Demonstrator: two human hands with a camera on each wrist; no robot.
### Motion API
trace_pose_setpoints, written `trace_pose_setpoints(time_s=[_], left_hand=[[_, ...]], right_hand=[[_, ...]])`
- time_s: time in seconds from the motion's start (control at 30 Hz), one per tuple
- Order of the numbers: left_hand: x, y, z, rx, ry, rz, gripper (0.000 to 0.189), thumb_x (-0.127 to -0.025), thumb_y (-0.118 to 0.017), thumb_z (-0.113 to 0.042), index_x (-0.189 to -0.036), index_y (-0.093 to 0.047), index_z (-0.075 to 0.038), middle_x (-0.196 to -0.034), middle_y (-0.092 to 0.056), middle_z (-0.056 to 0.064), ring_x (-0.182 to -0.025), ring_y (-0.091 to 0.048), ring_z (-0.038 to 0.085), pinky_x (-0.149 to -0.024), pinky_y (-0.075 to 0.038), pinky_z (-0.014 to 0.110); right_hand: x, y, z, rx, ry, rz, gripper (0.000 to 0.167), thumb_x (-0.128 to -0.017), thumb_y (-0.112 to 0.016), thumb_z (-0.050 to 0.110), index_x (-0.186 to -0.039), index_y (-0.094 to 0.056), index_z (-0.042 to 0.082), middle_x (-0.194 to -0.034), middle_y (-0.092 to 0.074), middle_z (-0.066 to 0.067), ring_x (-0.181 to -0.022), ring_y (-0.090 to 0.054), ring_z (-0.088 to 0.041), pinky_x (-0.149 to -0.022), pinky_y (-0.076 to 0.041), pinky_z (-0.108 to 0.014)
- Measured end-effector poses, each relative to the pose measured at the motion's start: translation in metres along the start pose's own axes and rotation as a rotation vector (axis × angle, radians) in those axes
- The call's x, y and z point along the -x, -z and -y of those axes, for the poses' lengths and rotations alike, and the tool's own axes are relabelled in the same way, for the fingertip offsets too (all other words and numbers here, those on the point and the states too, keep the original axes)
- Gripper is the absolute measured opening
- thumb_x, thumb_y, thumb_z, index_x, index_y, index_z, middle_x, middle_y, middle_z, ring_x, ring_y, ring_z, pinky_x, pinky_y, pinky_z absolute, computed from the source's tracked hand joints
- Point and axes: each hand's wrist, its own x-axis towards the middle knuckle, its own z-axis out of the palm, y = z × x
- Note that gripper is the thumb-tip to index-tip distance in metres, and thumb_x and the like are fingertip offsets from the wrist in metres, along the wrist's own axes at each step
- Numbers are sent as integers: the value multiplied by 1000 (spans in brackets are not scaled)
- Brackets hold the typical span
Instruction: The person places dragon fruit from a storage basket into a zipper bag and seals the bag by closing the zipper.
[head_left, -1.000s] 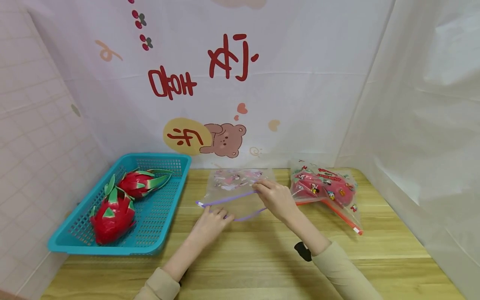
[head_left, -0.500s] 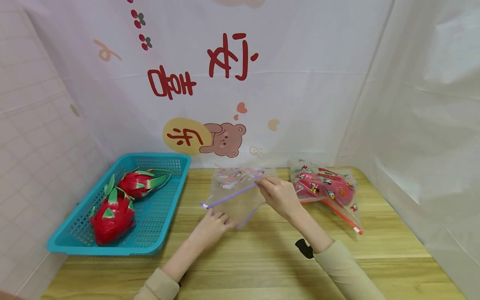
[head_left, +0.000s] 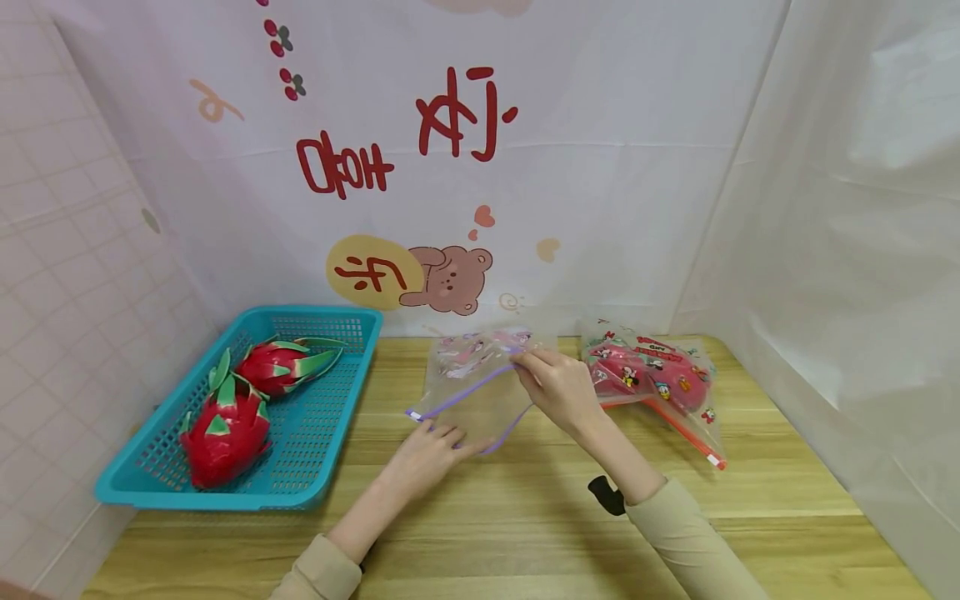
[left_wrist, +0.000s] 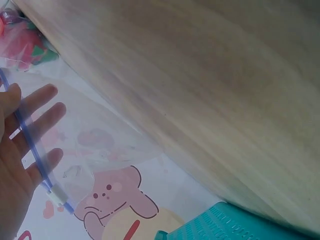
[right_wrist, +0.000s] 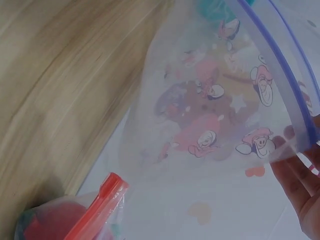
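Note:
A clear plastic zip bag [head_left: 476,408] with a purple zip edge and pink cartoon prints lies between both hands, its mouth spread apart. My right hand [head_left: 558,390] pinches the bag's edge at its right side. At the near left of the mouth, my left hand [head_left: 420,462] touches the edges. In the left wrist view, the fingers [left_wrist: 42,120] are straight and spread behind the purple strip, beside the white slider [left_wrist: 59,194]. The right wrist view shows the printed film [right_wrist: 200,130] hanging from the right hand's fingers [right_wrist: 292,180]. Nothing shows inside this bag.
On the left stands a teal basket [head_left: 300,500] holding two red dragon fruits [head_left: 225,437] with green leaves. To the right lies another printed zip bag [head_left: 678,379] with red fruit inside and an orange-red zip edge. A decorated cloth [head_left: 600,208] rises behind the wooden table [head_left: 495,533].
The bag's purple mouth has shifted slightly right and tilted, with its lips farther apart. My left hand has moved a little right, its thumb stretching toward the near lip. The right hand still pinches the edge.

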Motion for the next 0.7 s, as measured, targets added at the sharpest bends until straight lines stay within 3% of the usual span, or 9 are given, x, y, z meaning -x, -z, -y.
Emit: trace_pose_setpoints(time_s=[0.13,0.37,0.7], left_hand=[[0,-1,1,-7,-18,-15,48,-82,-61,-16,-122,-59,-44,-103,-68,-6,-101,-63,14,-87,-50,34],[-1,2,2,12,-17,22,44,-83,-61,-19,-118,-62,-45,-107,-69,-5,-106,-63,16,-89,-50,35],[-2,5,5,33,-10,8,45,-83,-60,-15,-120,-63,-40,-108,-67,-2,-109,-62,19,-85,-53,35]], right_hand=[[0,1,-1,13,-1,-7,10,-78,-73,6,-87,-74,10,-78,-73,-3,-60,-67,-15,-47,-51,-25],[1,0,0,19,2,-16,9,-77,-72,5,-85,-73,10,-78,-73,-3,-59,-67,-16,-45,-50,-24],[1,-3,-3,34,94,-28,12,-72,-74,11,-84,-74,11,-76,-73,-1,-59,-66,-15,-48,-52,-26]])
